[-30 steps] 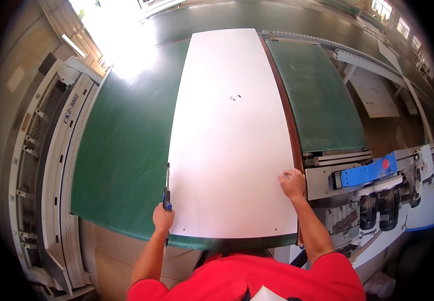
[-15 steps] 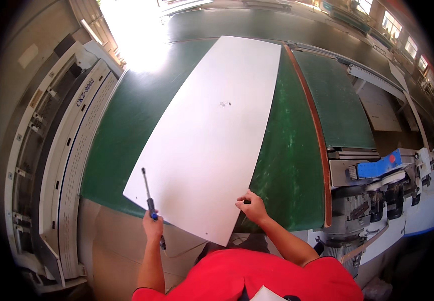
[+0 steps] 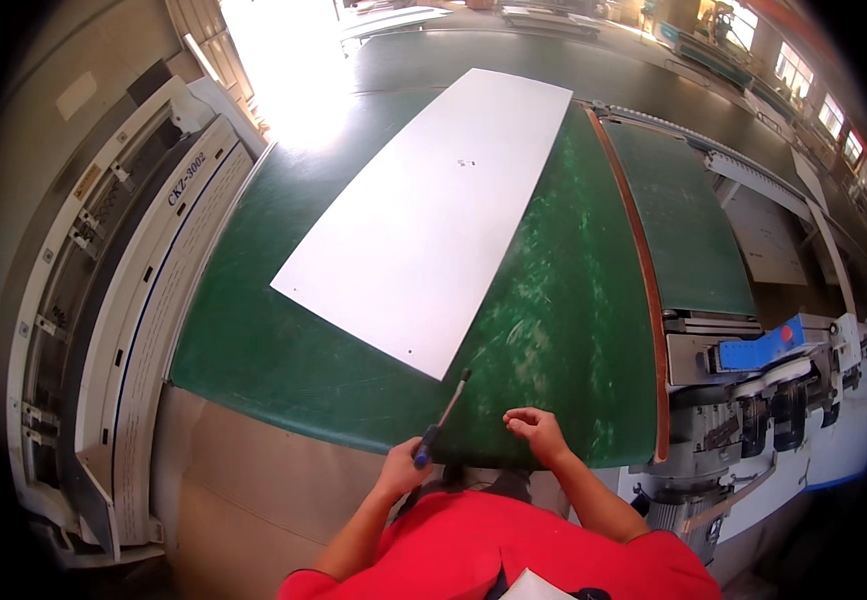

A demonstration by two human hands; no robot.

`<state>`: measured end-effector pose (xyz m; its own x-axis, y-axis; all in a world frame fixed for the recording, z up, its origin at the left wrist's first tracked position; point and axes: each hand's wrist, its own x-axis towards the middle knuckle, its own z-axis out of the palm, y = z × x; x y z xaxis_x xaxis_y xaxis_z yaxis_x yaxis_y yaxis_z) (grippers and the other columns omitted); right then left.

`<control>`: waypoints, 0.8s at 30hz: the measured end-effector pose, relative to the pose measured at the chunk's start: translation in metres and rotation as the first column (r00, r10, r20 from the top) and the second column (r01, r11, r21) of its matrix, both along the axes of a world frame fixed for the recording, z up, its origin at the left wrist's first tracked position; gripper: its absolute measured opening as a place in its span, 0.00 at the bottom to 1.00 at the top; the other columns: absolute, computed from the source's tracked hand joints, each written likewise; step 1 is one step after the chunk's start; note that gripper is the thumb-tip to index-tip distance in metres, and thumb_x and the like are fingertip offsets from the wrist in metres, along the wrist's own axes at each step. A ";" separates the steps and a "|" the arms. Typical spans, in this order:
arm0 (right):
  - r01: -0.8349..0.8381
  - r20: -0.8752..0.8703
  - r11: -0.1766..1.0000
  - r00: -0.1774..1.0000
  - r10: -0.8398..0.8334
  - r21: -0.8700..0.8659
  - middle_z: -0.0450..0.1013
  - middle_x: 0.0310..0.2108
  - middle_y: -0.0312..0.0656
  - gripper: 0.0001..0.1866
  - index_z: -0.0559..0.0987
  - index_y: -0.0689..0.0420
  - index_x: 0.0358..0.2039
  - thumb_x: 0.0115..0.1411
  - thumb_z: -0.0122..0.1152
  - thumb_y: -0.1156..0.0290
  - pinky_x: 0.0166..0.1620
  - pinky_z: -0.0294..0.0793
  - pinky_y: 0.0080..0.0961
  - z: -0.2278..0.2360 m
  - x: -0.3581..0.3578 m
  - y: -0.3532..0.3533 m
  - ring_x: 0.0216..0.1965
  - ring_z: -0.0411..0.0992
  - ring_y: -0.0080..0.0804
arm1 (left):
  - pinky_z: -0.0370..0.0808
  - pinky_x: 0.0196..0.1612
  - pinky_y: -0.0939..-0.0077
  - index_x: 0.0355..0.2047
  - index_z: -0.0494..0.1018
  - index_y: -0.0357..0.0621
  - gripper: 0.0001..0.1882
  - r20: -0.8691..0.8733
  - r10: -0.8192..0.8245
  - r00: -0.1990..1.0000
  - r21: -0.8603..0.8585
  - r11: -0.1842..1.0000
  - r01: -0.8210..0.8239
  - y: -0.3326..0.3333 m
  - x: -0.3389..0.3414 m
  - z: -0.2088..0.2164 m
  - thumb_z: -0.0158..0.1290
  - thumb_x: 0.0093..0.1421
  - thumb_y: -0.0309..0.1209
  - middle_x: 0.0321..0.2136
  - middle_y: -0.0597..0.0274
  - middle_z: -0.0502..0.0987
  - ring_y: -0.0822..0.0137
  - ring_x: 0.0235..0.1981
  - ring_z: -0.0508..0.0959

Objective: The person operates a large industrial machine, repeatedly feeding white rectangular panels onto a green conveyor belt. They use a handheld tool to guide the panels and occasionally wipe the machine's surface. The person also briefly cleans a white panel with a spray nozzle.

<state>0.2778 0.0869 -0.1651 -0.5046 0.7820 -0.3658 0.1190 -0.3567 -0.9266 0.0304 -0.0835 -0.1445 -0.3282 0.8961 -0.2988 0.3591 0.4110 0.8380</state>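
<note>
Head view, left hand: the left hand (image 3: 400, 468) is closed around the blue handle of a screwdriver (image 3: 442, 418); the metal shaft points up and away from the hand, its tip just beside the near corner of the white panel (image 3: 433, 215)
Head view, right hand: the right hand (image 3: 534, 433) rests at the near edge of the green belt (image 3: 553, 330) with its fingers curled loosely inward; it holds nothing that shows; it is near the left hand, a little to its right
Panel: the long white panel lies flat on the belt, ahead of both hands and slanted, its far end leaning to the right; neither hand touches it; only the screwdriver tip comes close to its near corner; small dark marks show near its far middle
Progress: the panel appears already laid on the belt and let go; judging by the raised tool, work at the near corner seems not yet done
Left of the hands: a pale machine frame (image 3: 133, 300) runs along the belt
Right of the hands: a second green belt (image 3: 683, 230) and machine heads with a blue part (image 3: 758, 348) stand well apart from the right hand
</note>
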 end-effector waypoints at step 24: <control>0.145 0.191 0.968 0.964 -0.184 0.204 0.80 0.43 0.46 0.19 0.81 0.59 0.46 0.57 0.64 0.62 0.51 0.73 0.30 0.012 0.026 -0.059 0.46 0.77 0.35 | 0.72 0.30 0.67 0.29 0.73 0.37 0.10 -0.035 -0.602 0.798 -0.001 0.798 0.602 0.050 0.033 0.019 0.57 0.48 0.30 0.19 0.55 0.73 0.64 0.22 0.74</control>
